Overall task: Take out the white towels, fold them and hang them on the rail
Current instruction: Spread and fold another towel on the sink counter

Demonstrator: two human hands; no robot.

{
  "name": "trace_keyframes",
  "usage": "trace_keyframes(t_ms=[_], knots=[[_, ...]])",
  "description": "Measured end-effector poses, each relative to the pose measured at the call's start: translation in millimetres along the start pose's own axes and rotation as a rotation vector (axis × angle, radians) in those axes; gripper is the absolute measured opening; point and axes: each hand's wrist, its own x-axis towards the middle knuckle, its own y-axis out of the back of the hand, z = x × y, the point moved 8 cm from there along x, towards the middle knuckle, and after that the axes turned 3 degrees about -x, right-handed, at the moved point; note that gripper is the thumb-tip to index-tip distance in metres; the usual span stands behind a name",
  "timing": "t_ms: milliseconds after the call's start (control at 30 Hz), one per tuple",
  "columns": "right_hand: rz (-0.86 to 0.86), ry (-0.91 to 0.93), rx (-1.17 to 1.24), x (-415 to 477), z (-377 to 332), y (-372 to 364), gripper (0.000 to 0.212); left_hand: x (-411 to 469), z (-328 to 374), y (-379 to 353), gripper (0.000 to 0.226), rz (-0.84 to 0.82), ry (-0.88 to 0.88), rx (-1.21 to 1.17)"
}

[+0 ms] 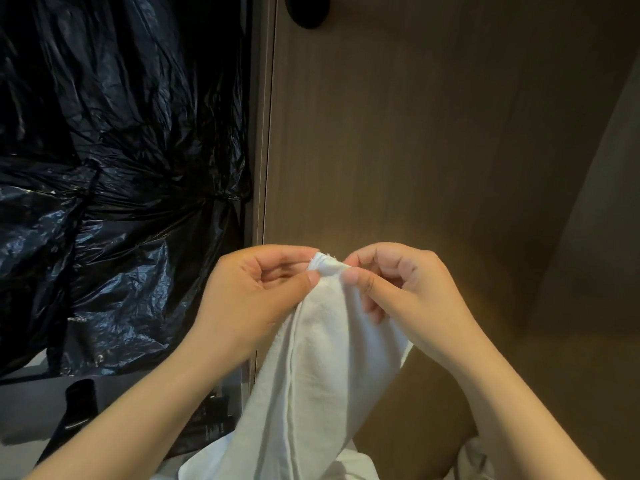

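A white towel (311, 375) hangs bunched from both my hands in the lower middle of the head view. My left hand (256, 289) pinches its top corner between thumb and fingers. Close beside it, my right hand (398, 282) pinches the same gathered corner (325, 265) from the right. The cloth drops in long folds toward the bottom edge, where more white fabric (474, 455) lies. No rail shows in the frame.
Tied black plastic bags (114, 174) fill the left side. A brown wooden panel (415, 133) stands straight ahead, with a dark round object (308, 10) at its top. A black bottle (78, 407) and a dark packet (214, 417) lie on a grey surface at lower left.
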Motion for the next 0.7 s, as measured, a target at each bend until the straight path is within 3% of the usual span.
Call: trace_keyframes(t_ms=[433, 600, 700], knots=[[-0.186, -0.174, -0.356, -19.9, 63.1, 23.8, 0.034, 21.9, 16.9, 37.8, 0.022, 0.148, -0.066, 0.062], [0.002, 0.002, -0.536, -9.8, 48.0, 40.0, 0.039, 27.9, 15.5, 52.9, 0.024, 0.172, -0.092, 0.182], [0.114, 0.078, -0.368, -2.6, 32.0, 49.2, 0.035, 27.2, 3.5, 59.6, 0.024, 0.213, -0.043, 0.115]])
